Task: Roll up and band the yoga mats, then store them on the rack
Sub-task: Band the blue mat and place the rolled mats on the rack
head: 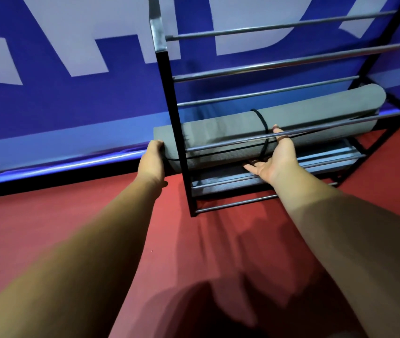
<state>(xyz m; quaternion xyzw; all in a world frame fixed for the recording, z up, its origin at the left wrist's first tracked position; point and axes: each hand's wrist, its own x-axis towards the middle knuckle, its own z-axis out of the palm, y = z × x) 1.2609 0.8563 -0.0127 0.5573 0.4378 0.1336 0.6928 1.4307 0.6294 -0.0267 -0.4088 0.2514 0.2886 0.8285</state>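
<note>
A rolled grey yoga mat [291, 113] lies along a low shelf of the black metal rack [169, 98], with a black band [263, 125] around its middle. Its left end sticks out past the rack's upright. My left hand [152, 159] cups that left end with curled fingers. My right hand [275, 154] lies with spread fingers against the mat's front, under a shelf bar and just right of the band. A second, flatter grey mat [328, 157] sits on the shelf below.
The rack's upper shelves are bare horizontal metal bars [267, 28]. Behind the rack hangs a blue banner [60, 101] with large pale letters. Red carpet floor [194, 252] stretches from the rack toward me.
</note>
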